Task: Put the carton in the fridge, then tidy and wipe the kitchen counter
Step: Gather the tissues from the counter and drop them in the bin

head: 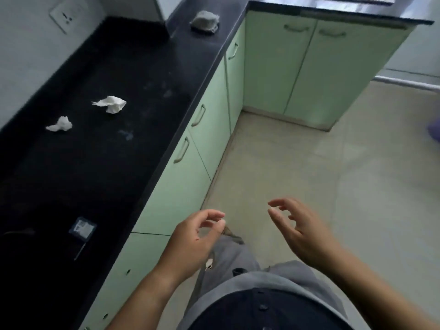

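Observation:
The black kitchen counter (95,163) runs along the left. Two crumpled white tissues lie on it, a larger one (112,104) and a smaller one (60,125) nearer the wall. A grey bunched cloth (205,20) sits at the far corner of the counter. White smears (127,134) mark the dark surface. My left hand (192,241) and my right hand (300,232) hover over the floor in front of me, both with fingers loosely curled and apart, holding nothing. No carton or fridge is in view.
Pale green cabinet doors (190,167) with handles stand under the counter and turn the corner at the back. A small dark packet (82,228) lies near the counter's front. A wall socket (65,16) is at top left. The tiled floor (333,151) stretches to the right.

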`<state>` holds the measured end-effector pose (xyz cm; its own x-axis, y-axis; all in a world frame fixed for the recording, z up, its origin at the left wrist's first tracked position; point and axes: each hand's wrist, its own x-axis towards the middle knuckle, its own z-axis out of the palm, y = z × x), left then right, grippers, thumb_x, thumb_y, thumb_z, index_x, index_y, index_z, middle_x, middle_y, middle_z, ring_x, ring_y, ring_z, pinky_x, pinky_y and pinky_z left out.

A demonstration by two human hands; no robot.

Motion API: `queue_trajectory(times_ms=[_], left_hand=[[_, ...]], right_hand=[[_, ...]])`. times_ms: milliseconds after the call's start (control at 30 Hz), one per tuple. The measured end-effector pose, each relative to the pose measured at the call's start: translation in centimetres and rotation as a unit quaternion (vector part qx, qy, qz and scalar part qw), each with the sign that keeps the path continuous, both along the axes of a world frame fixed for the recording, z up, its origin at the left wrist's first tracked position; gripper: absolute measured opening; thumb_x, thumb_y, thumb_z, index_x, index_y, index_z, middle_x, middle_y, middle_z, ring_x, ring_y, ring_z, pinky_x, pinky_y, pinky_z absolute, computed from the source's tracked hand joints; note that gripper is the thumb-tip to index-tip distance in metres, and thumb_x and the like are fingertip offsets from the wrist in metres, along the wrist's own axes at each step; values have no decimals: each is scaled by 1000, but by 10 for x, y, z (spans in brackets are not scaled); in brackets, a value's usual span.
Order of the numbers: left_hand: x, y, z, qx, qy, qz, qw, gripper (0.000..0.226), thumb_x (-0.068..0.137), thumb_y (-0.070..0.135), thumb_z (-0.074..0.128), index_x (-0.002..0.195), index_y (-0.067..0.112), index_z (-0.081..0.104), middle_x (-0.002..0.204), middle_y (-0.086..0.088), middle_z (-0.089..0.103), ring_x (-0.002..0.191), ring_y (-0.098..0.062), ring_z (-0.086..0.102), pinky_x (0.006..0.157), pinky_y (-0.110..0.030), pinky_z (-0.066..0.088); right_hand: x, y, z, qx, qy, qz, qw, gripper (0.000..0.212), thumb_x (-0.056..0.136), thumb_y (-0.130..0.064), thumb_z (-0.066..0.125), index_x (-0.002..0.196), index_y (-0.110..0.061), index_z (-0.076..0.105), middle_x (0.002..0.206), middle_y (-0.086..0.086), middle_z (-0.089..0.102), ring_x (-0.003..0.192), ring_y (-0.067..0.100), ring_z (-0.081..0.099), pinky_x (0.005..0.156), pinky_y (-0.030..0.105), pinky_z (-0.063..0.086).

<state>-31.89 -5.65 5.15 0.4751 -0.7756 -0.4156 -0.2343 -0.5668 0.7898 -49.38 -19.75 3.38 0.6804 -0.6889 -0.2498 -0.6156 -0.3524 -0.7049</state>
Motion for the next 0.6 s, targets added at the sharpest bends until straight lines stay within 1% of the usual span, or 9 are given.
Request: queue_trajectory(times_ms=[100, 200, 300, 367, 433, 500, 567, 600], left_hand=[[47, -29, -5, -10, 1, 58, 998, 11, 89, 37, 55, 96, 36, 64, 96, 23, 65, 91, 15, 54, 75, -9, 43], [103, -62, -6, -27, -6, 88, 996, 12, 89, 36, 55, 98, 35, 64, 98, 23, 64, 93, 16, 53, 78, -14, 43], [160, -88, 4, -47, -33, 110, 992, 13, 88, 35, 57, 99, 33, 65, 97, 19, 65, 92, 10, 56, 76, -13, 47], [197, -101, 10, -61, -46, 128, 989, 13, 88, 33, 59, 99, 32, 66, 96, 15, 66, 92, 6, 59, 77, -10, 47], [228, -107, 11, -58, -54, 155, 985, 14, 88, 33, 59, 100, 32, 66, 97, 15, 66, 91, 6, 58, 76, -5, 43], [250, -106, 9, -47, -51, 187, 980, 14, 88, 34, 58, 100, 33, 65, 98, 17, 65, 92, 9, 57, 75, -1, 40], [267, -103, 7, -36, -44, 219, 974, 15, 87, 36, 58, 100, 35, 64, 99, 19, 65, 95, 10, 56, 76, -4, 41], [274, -101, 5, -28, -42, 236, 970, 15, 87, 38, 57, 101, 36, 64, 101, 20, 64, 97, 9, 56, 77, -7, 41]], right_hand=[[67, -38, -4, -12, -2, 78, 997, 58, 81, -63, 27, 117, -27, 54, 114, -15, 53, 106, 0, 47, 90, 22, 42], [138, -78, -1, -31, -14, 127, 991, 57, 82, -61, 28, 117, -25, 55, 116, -12, 55, 105, 1, 48, 87, 22, 43], [207, -109, 10, -41, -29, 166, 985, 54, 84, -61, 30, 118, -27, 54, 116, -14, 54, 106, 0, 48, 90, 22, 42], [252, -125, 16, -46, -33, 196, 979, 51, 85, -60, 31, 118, -29, 54, 116, -17, 52, 105, -2, 47, 88, 19, 41], [290, -137, 20, -48, -43, 222, 973, 48, 85, -59, 32, 116, -29, 55, 115, -17, 53, 104, -1, 48, 86, 19, 41], [321, -146, 21, -43, -46, 243, 968, 52, 83, -61, 31, 115, -28, 56, 114, -16, 53, 102, 0, 50, 86, 20, 43], [349, -151, 20, -35, -48, 273, 960, 56, 82, -62, 30, 116, -26, 56, 113, -15, 54, 96, 0, 53, 84, 21, 45], [363, -154, 19, -30, -48, 293, 954, 54, 83, -61, 32, 116, -25, 56, 113, -13, 55, 94, 0, 53, 82, 20, 46]])
